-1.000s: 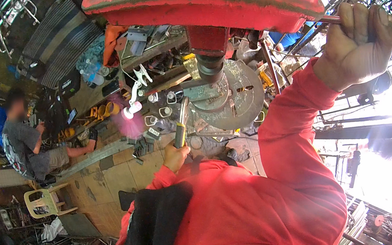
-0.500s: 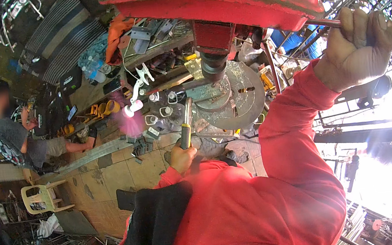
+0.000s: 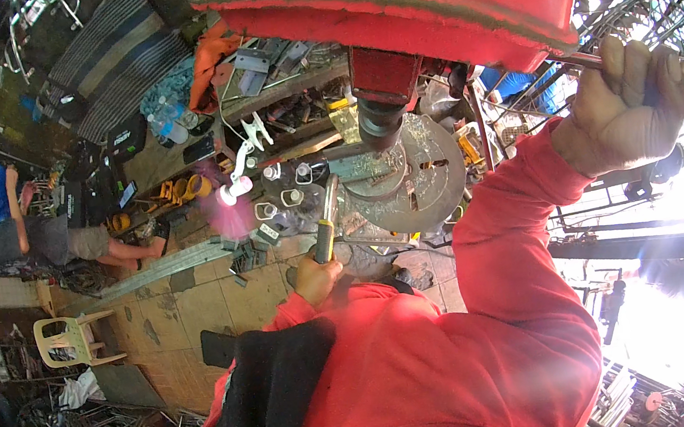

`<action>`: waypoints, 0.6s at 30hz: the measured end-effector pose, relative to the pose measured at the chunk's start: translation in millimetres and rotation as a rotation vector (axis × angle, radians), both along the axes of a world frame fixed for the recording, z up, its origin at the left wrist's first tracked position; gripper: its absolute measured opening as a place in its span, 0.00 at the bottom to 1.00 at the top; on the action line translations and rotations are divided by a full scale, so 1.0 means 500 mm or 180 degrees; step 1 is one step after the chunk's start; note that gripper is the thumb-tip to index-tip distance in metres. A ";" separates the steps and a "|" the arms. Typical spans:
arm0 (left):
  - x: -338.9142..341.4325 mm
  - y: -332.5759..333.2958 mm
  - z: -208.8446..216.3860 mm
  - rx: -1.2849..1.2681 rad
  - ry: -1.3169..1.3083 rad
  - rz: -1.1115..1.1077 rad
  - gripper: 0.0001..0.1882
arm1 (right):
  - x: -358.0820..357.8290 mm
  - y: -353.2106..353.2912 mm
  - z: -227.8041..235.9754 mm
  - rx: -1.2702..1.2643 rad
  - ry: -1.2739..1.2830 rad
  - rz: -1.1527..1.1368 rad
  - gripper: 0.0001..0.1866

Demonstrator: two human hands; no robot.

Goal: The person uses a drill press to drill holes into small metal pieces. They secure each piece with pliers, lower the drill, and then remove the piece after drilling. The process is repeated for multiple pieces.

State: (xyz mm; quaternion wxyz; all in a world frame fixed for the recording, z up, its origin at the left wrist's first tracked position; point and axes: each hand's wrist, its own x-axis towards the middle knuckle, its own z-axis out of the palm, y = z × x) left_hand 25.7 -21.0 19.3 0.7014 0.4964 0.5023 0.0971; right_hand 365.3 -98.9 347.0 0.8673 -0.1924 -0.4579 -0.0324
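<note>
My left hand [image 3: 316, 278] is closed round the yellow-and-black handle of a pair of pliers [image 3: 328, 230]. The metal jaws reach up to the left end of a flat metal piece [image 3: 347, 168] on the round drill press table [image 3: 433, 189]; I cannot tell whether they clamp it. Bright metal shavings are scattered there. My right hand [image 3: 631, 101], raised at the right, has its fingers wrapped round the metal feed lever [image 3: 577, 59] of a red drill press [image 3: 393, 6]. Directly above the table is the dark chuck [image 3: 382, 121]; the bit's tip is hidden.
Several plastic bottles [image 3: 293, 196] and a white clip lamp [image 3: 246, 159] stand left of the table. Behind lies a wooden bench [image 3: 284, 89] with metal brackets. A person [image 3: 20, 236] sits at the far left, near a cream plastic chair [image 3: 76, 340]. Metal rods crowd the lower left.
The drill press head appears slightly lower and further right in view. My right hand and the lever sit a little lower. The person at left has changed posture. My left hand keeps the pliers.
</note>
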 end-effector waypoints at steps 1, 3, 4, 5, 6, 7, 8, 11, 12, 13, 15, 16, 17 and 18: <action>0.000 0.003 -0.003 0.0024 0.0005 -0.0037 0.05 | -0.001 -0.001 0.000 0.0019 -0.0035 0.0082 0.13; -0.002 0.015 -0.011 0.0064 0.0020 -0.0028 0.05 | -0.002 -0.001 -0.001 0.0033 -0.0012 0.0215 0.13; -0.005 0.018 -0.013 0.0025 0.0066 -0.0090 0.06 | -0.002 -0.003 -0.002 -0.0009 -0.0132 0.0328 0.13; -0.007 0.022 -0.016 0.0050 0.0102 -0.0044 0.06 | -0.001 -0.003 -0.004 -0.0013 -0.0202 0.0409 0.13; -0.009 0.024 -0.017 0.0031 0.0171 -0.0063 0.06 | 0.001 -0.005 -0.004 0.0098 -0.0085 0.0394 0.13; -0.010 0.022 -0.016 0.0078 0.0257 -0.0007 0.05 | 0.003 -0.006 -0.007 0.0010 -0.0215 0.0480 0.13; -0.009 0.018 -0.014 0.0009 0.0145 -0.0095 0.05 | 0.006 -0.008 -0.009 0.0046 -0.0187 0.0479 0.13; -0.001 0.012 0.000 0.0272 0.0065 -0.0111 0.04 | 0.019 -0.010 -0.007 -0.0018 -0.0368 0.0562 0.13; 0.000 0.018 0.007 0.0488 0.0181 -0.0122 0.04 | 0.022 -0.010 -0.007 -0.0062 -0.0405 0.0556 0.13; 0.006 0.027 0.012 0.0664 0.0147 -0.0134 0.04 | 0.025 -0.009 -0.005 -0.0105 -0.0442 0.0550 0.13; 0.005 0.087 0.020 0.0198 0.0190 -0.0231 0.04 | 0.024 -0.006 -0.004 -0.0055 -0.0559 0.0502 0.13; 0.002 0.113 0.020 0.0051 0.0117 -0.0315 0.05 | 0.020 -0.004 -0.004 0.0068 -0.0374 0.0783 0.13; -0.002 0.136 0.019 -0.0002 0.0018 -0.0387 0.05 | 0.015 0.000 -0.005 0.0131 -0.0366 0.0789 0.13; -0.005 0.153 0.015 0.0159 0.0094 -0.0611 0.06 | 0.009 0.002 -0.005 0.0118 -0.0400 0.0792 0.13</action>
